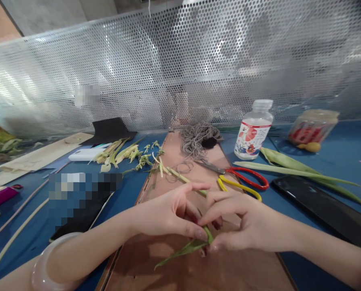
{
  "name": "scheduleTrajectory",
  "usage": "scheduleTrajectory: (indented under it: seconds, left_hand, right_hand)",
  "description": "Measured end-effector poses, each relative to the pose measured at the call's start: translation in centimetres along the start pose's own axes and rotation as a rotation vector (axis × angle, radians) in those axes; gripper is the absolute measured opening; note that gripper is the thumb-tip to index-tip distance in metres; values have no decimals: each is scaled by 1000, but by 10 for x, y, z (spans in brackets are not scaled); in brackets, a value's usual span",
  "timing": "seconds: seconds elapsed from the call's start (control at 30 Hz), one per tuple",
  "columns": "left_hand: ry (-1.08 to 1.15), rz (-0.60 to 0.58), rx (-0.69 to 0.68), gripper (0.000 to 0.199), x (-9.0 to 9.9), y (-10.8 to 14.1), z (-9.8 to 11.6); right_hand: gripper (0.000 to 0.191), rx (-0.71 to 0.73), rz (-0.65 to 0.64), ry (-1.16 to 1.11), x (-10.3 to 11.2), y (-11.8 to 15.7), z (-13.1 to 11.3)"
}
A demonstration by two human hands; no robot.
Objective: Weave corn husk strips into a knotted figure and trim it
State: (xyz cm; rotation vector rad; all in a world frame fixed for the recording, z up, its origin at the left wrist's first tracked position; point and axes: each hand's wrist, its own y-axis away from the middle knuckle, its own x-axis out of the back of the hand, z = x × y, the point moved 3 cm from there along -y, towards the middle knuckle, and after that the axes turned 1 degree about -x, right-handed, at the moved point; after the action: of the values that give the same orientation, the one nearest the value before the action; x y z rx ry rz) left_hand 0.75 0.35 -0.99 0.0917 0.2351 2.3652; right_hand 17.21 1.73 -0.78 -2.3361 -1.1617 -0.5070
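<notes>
Over a brown wooden board (156, 258), my left hand (171, 210) pinches a green leaf (185, 249) between thumb and fingers. The leaf's pointed tip hangs toward the lower left. My right hand (238, 218) meets it from the right, thumb and fingers closed on the same leaf near its folded end. A pale green stalk (177, 174) runs along the board behind both hands. Scissors with one red and one yellow handle (250, 178) lie just beyond my right hand, beside a heap of grey yarn (197, 139).
A bottle (253, 131) and a jar (314, 127) stand at the back right. Husk leaves (289, 163) and a black phone (323, 206) lie at right. Plant scraps (118, 155) and a dark, partly blurred object (89, 206) are at left. A perforated metal screen (132, 76) closes off the back.
</notes>
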Motion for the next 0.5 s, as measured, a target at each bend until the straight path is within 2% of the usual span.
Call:
scheduleTrajectory:
  seconds: [0.3,0.4,0.5]
  left_hand:
    - [2,65,-9,72,4,-5,-1]
    - [-34,179,-19,62,7,-7,1]
    - [-78,313,-33,59,10,-7,1]
  right_hand:
    - [23,-63,29,-24,2,-1,7]
    - [34,-153,95,-101,3,-3,21]
    - [29,-262,161,-148,2,-5,31]
